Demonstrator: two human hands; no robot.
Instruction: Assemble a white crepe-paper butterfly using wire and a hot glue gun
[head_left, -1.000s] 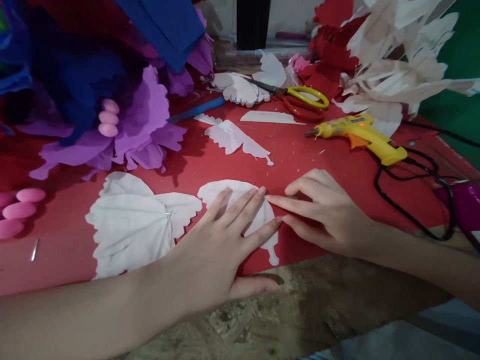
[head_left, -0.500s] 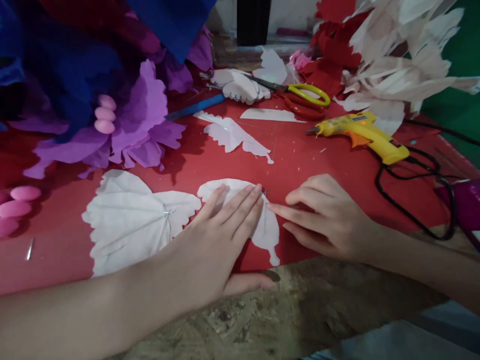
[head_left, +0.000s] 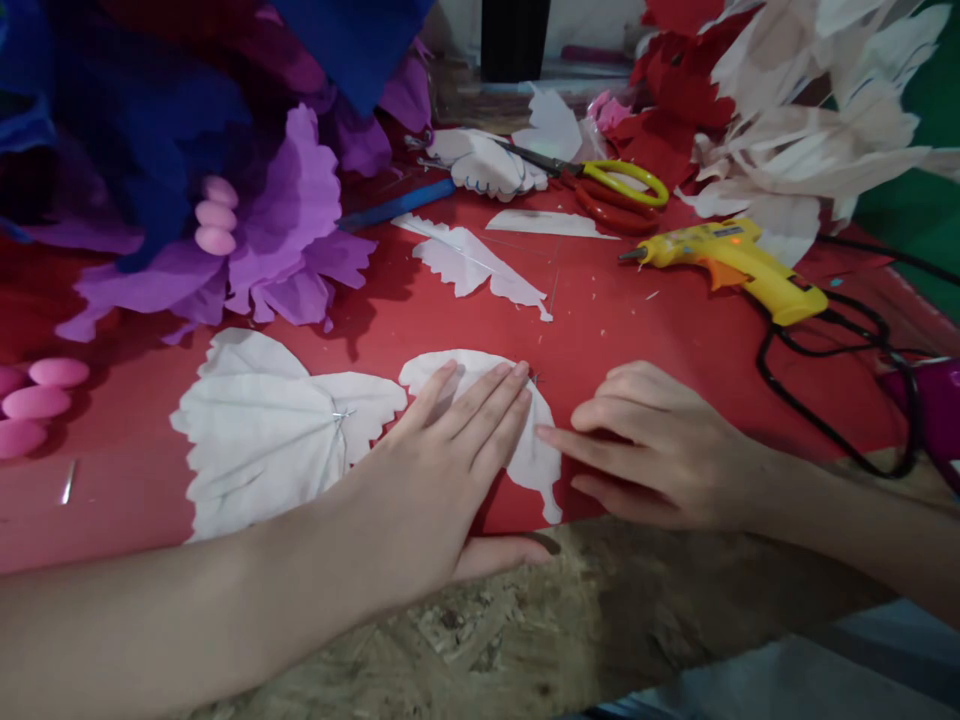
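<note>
My left hand [head_left: 442,470] lies flat with fingers stretched out on a small white paper petal [head_left: 536,455] near the front edge of the red sheet [head_left: 637,330]. My right hand [head_left: 660,450] rests just to the right of it. Its index finger points left and touches the petal's right edge, while the other fingers are curled loosely. Neither hand holds anything. A larger white fan-shaped paper piece [head_left: 262,440] with a staple lies left of my left hand.
A yellow glue gun [head_left: 735,265] with a black cord [head_left: 825,400] lies at the right. Scissors [head_left: 600,185], more white petals [head_left: 472,265], a blue strip [head_left: 394,205], purple paper flowers [head_left: 285,240], pink egg shapes [head_left: 37,400] and white and red paper blooms [head_left: 787,130] surround the work area. Bare chipboard table [head_left: 562,620] shows in front.
My left fingers drew together on the petal. My right hand slid slightly toward me along the petal's right edge.
</note>
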